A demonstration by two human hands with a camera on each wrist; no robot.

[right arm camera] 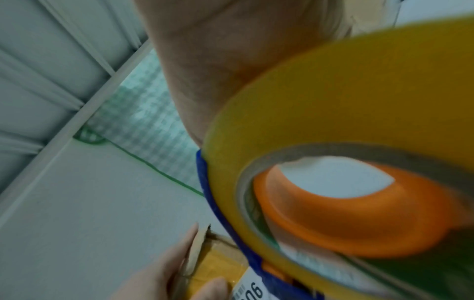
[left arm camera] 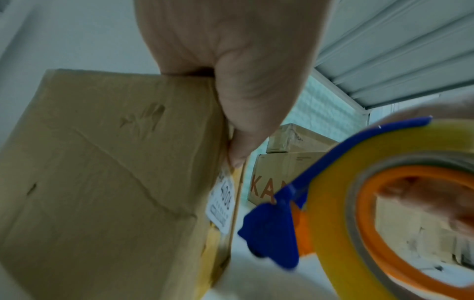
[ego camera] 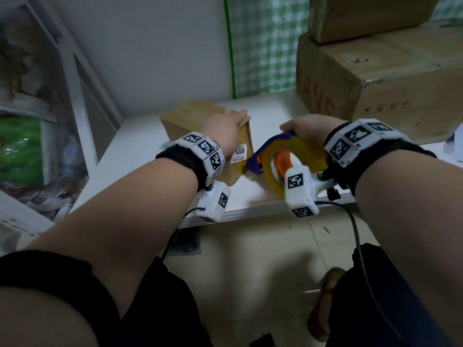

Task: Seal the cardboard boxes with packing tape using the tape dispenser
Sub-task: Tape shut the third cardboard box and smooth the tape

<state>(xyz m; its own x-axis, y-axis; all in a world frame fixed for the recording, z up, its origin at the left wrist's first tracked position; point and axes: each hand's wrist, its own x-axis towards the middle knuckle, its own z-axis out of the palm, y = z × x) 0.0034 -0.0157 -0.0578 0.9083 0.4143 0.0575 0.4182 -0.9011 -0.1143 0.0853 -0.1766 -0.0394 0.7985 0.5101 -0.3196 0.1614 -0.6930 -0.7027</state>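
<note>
Tape dispenser (ego camera: 288, 156) – clutched by right hand (ego camera: 308, 128) | small box (ego camera: 200, 121) – steadied by left hand (ego camera: 223, 131), thumb hooked | risk: flap springing, tape wrinkled

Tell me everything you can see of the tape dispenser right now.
The tape dispenser is a blue plastic frame with an orange hub, carrying a yellowish roll of tape. The right hand grips it from above, holding it upright on edge over the white table. Its blue nose points at the labelled end of the small cardboard box, which the left hand holds; contact is unclear.
</note>
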